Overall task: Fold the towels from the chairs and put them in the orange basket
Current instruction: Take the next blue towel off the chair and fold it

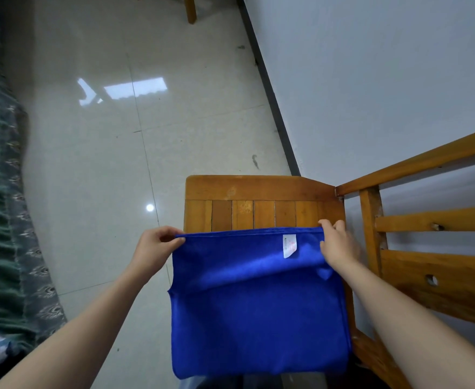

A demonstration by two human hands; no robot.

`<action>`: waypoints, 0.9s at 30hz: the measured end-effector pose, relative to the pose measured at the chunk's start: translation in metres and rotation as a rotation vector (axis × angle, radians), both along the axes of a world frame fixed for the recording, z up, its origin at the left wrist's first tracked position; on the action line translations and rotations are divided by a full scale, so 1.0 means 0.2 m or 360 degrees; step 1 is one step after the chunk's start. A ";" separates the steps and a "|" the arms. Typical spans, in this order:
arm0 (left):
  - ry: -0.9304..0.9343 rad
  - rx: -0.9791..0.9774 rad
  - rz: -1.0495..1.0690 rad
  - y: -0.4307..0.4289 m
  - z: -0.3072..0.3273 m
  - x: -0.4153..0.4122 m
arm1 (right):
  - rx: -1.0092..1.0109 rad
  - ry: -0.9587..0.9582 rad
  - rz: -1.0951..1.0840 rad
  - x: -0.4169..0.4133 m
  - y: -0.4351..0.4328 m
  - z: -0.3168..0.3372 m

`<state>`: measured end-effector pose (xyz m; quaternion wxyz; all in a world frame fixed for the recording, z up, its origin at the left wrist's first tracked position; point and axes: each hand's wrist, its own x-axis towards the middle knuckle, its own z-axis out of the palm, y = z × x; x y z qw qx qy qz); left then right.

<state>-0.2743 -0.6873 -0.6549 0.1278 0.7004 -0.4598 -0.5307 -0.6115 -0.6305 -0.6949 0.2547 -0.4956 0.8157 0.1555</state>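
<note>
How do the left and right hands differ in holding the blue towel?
The left hand pinches a blue towel corner just off the chair seat; the right hand pinches its corner above the seat. The white label sits near the right hand, far from the left hand. Both hold the same towel edge.

One blue towel (258, 318), one white label (289, 246), one wooden chair (258, 189), one left hand (154, 248), one right hand (337, 245)

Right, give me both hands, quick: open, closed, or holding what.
Left hand: closed, pinching the far-left corner of the blue towel.
Right hand: closed, gripping the towel's far-right corner over the wooden chair.
</note>
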 end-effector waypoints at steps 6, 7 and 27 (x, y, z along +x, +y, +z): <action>0.0061 0.0006 0.0107 0.05 -0.01 0.04 | 0.0092 0.0175 0.0318 0.01 -0.04 0.01; 0.0071 0.0013 0.0120 0.06 0.00 0.04 | 0.0101 0.0163 0.0355 0.01 -0.04 0.03; 0.0677 -0.0556 0.0293 -0.07 0.91 0.35 | -0.0671 -0.1982 -0.0943 -0.10 -0.05 1.14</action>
